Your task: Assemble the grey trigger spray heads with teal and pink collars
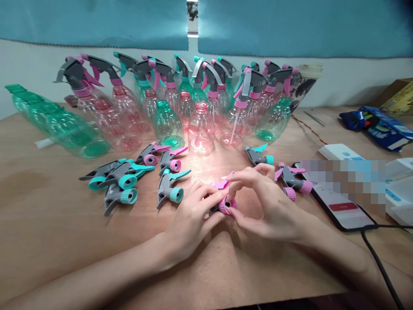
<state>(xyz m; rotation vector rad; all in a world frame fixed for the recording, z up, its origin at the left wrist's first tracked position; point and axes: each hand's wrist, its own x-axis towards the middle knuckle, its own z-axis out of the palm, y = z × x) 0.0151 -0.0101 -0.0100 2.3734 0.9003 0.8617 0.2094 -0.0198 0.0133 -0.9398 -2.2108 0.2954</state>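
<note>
Bare forearms (129, 262) come in from the lower corners over a wooden counter (48, 241), with a black cable (377, 258) crossing before the right one. Loose teal- and pink-collared spray heads (171, 191) lie left of centre; more sit right of centre, partly hidden by the right hand (274, 209). Beside them is a phone (351, 220). Green and pink bottles (167, 125), many topped with sprayers, crowd the upper middle, beyond the hands. At lower centre, a pink-collared spray head (225, 207) lies between both hands: the left hand (193, 211) grips its body, while the right's thumb and curled finger pinch its collar.
</note>
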